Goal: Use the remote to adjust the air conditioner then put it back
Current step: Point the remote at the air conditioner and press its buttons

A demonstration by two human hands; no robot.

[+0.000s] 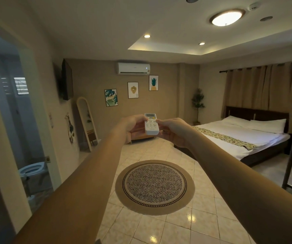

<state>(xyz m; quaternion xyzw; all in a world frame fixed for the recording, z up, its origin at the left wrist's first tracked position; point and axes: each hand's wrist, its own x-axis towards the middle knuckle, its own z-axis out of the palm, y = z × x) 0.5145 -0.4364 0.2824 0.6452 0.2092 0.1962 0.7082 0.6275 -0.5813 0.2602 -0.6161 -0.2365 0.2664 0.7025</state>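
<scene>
**Remote held out toward the wall unit**

White remote (151,124) held at arm's length in mid-air, centre of view, display end up and tilted toward the far wall. Gripped from the left by the left hand (134,127), thumb laid across the upper keypad, remaining fingers wrapped behind the casing and hidden. Right hand (174,132) closed in from the other side, thumb tip (159,121) pressed on the buttons near the right edge, other fingers curled under and out of sight. Button labels and screen readout too small to read.

Directly above and beyond, white air conditioner (134,68) mounted high on the brown wall; louvre position hard to judge. Below it, three framed prints (133,90) stepping upward to the right. Dark television (67,79) on the left wall, arched mirror (87,125) leaning beneath it.

Bed (244,136) at right with white linen and a patterned runner, near corner cut off behind the right forearm. Round rug (154,187) on the tiled floor between both forearms, edges partly covered by them. Bathroom doorway at far left, toilet (32,170) only partly visible.
</scene>
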